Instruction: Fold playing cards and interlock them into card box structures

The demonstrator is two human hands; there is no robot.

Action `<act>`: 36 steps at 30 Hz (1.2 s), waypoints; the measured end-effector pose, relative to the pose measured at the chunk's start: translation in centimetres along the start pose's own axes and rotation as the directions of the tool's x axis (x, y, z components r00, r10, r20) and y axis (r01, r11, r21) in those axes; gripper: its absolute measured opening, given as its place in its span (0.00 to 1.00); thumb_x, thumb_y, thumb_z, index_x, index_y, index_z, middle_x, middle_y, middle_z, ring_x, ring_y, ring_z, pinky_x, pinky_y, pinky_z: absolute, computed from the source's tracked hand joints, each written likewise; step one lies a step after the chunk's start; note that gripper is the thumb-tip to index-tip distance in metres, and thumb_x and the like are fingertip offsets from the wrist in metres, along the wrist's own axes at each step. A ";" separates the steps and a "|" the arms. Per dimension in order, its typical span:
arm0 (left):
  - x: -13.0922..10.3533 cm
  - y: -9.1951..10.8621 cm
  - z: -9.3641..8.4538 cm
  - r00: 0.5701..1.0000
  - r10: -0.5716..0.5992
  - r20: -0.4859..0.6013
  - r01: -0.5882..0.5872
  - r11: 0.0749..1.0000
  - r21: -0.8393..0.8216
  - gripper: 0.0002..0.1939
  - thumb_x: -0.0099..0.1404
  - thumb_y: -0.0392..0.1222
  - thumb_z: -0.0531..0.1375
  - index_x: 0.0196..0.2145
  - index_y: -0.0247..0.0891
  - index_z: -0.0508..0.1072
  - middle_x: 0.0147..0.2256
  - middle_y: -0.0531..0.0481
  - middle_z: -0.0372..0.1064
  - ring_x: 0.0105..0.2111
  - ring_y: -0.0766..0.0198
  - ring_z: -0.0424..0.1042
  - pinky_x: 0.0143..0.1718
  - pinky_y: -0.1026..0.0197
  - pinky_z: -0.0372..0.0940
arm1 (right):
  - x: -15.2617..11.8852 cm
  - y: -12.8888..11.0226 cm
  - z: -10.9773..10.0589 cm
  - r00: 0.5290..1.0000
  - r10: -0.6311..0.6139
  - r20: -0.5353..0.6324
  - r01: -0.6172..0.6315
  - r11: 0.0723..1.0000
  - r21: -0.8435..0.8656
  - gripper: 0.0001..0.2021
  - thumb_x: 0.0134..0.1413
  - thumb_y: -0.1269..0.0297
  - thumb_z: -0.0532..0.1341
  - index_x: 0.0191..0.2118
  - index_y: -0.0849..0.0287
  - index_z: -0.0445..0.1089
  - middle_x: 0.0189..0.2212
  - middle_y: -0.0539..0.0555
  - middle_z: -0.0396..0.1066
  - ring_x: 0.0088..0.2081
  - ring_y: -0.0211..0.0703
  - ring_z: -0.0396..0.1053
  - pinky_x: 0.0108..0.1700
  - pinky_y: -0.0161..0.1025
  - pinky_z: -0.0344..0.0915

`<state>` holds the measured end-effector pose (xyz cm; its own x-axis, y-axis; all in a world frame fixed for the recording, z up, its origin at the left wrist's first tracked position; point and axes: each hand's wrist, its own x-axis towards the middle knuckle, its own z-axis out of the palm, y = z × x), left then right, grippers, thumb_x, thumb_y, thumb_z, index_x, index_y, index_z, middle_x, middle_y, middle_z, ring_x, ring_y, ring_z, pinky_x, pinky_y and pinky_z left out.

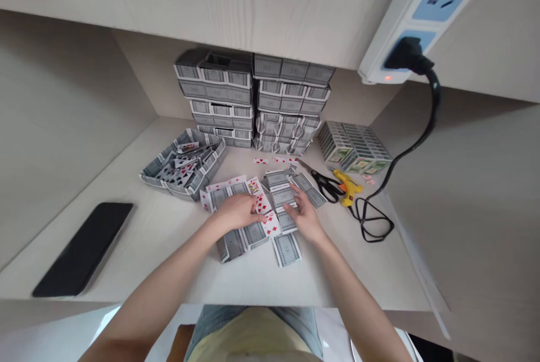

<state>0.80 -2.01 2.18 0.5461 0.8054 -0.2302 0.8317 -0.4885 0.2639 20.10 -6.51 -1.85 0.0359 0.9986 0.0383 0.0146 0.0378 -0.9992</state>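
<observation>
A low box-like piece made of folded playing cards (255,233) lies near the middle of the desk, with grey patterned backs and some red diamond faces showing. Over it rests my left hand (237,213), fingers curled together and the thumb against the diamond cards at its right edge. Beside this piece is a strip of joined grey-backed cards (283,200). My right hand (305,218) touches the strip's right edge, thumb and fingers apart on its surface. A loose grey-backed card (287,250) lies just below the strip; more cards (310,190) lie to the right.
Black scissors (327,184) and a yellow glue gun (348,186) with a looped cord lie at right. A card-made tray (192,187) holds cards at left, near a black phone (84,249). Stacked card boxes (291,104) and packed decks (354,147) stand behind. A power strip (415,18) hangs above.
</observation>
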 end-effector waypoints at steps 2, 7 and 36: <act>0.0 0.0 0.0 1.000 -0.002 -0.002 0.002 1.000 0.003 0.23 0.50 0.64 0.54 0.26 0.39 0.67 0.30 0.48 0.70 0.28 0.60 0.67 0.23 0.63 0.51 | -0.1 -0.2 -0.2 1.000 0.025 0.002 -0.025 1.000 0.017 0.29 0.45 0.63 0.61 0.54 0.55 0.53 0.43 0.56 0.68 0.42 0.46 0.68 0.45 0.47 0.63; 0.0 0.0 0.1 1.000 -0.001 -0.008 0.001 1.000 0.001 0.23 0.50 0.64 0.54 0.26 0.39 0.66 0.30 0.48 0.70 0.28 0.60 0.68 0.23 0.63 0.52 | -0.2 -0.4 -0.2 1.000 0.025 0.002 -0.025 0.999 0.037 0.29 0.44 0.63 0.61 0.54 0.55 0.54 0.42 0.56 0.69 0.42 0.46 0.68 0.46 0.47 0.63; -0.2 0.1 0.2 0.998 0.052 -0.024 -0.052 0.998 0.024 0.23 0.52 0.63 0.52 0.30 0.38 0.67 0.33 0.45 0.70 0.31 0.57 0.69 0.27 0.62 0.56 | 1.0 0.4 0.9 0.992 -0.129 0.011 0.129 0.989 -0.067 0.27 0.47 0.64 0.59 0.54 0.57 0.54 0.52 0.58 0.61 0.49 0.45 0.63 0.53 0.45 0.57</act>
<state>0.85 -2.27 2.11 0.5862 0.7866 -0.1940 0.8046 -0.5373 0.2528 19.24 -5.48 -2.21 0.0228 0.9858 0.1665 0.0858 0.1640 -0.9827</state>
